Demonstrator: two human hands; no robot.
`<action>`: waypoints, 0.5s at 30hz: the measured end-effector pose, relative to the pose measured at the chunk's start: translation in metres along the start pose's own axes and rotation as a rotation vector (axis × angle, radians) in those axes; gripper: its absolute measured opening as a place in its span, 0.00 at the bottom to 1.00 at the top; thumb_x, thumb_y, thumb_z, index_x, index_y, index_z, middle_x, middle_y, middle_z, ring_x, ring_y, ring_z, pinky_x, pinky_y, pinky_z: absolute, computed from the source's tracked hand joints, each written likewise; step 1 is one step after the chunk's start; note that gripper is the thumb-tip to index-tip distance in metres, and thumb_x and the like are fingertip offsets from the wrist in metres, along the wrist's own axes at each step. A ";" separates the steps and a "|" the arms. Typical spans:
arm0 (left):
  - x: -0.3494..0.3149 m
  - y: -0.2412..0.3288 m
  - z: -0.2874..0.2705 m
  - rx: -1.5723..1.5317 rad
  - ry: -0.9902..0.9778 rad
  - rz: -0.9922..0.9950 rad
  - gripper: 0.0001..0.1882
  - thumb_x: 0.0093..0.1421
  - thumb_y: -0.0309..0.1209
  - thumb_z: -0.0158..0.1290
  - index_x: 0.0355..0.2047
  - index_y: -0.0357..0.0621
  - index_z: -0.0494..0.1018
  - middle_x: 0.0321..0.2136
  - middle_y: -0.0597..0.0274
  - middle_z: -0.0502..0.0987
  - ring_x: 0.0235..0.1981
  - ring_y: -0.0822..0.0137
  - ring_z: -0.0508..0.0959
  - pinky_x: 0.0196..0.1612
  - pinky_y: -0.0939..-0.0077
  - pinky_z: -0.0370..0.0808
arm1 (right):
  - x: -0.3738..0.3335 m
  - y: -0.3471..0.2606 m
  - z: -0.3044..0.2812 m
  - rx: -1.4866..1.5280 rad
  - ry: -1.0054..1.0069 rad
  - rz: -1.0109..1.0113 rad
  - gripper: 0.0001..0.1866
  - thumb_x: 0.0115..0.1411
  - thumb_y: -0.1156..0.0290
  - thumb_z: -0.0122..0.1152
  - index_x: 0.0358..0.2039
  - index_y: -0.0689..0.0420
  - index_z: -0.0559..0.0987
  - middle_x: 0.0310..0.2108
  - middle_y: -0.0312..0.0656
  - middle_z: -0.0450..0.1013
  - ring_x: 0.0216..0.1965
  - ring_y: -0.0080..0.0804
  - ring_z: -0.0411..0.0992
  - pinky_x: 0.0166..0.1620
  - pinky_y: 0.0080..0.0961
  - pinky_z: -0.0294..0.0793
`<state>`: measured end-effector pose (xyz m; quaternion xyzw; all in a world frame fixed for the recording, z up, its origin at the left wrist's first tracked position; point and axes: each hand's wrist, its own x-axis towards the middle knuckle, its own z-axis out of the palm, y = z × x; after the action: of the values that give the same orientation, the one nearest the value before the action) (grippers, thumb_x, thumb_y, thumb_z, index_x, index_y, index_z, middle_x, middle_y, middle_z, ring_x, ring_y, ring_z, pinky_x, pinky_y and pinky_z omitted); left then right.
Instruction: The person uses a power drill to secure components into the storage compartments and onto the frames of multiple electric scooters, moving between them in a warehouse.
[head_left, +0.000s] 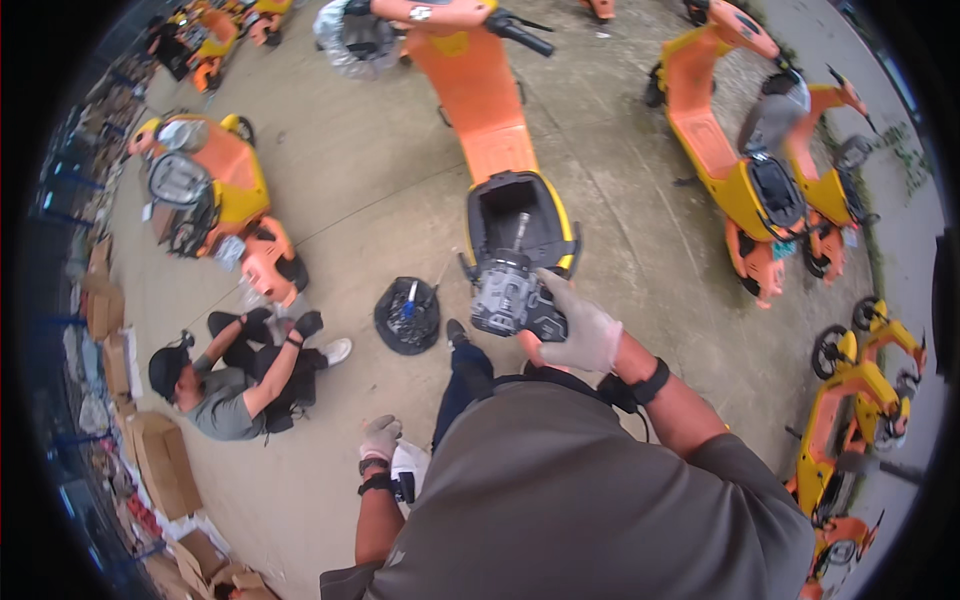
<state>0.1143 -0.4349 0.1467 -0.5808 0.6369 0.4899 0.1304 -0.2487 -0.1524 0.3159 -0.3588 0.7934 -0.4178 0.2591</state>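
In my gloved right hand (585, 330) is a grey and black cordless drill (500, 293). Its long metal bit points away from me over the open black seat compartment (490, 205) of an orange and yellow scooter (485, 100). Low at my left side hangs my gloved left hand (381, 437), its fingers curled; what they hold, if anything, is hidden. White material (408, 462) shows beside that wrist. On the floor ahead of my foot, a round black container (384, 330) holds small loose parts and a blue-handled tool (409, 300).
A co-worker (235, 385) sits low on the left, hands at the rear of another scooter (230, 190). More scooters (700, 130) stand at the right, including a yellow one (835, 430) close by. Cardboard boxes (165, 460) line the left edge.
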 end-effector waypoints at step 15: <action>-0.009 -0.017 -0.002 -0.069 0.030 0.041 0.17 0.51 0.31 0.55 0.41 0.34 0.75 0.36 0.52 0.78 0.37 0.62 0.78 0.40 0.73 0.75 | 0.014 -0.027 0.003 1.091 -0.238 0.273 0.33 0.40 0.68 0.67 0.49 0.64 0.70 0.38 0.45 0.73 0.36 0.36 0.74 0.43 0.31 0.75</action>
<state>0.1325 -0.4281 0.1462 -0.5790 0.6332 0.5055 0.0909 -0.2454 -0.1758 0.3357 -0.1120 0.4673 -0.6862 0.5461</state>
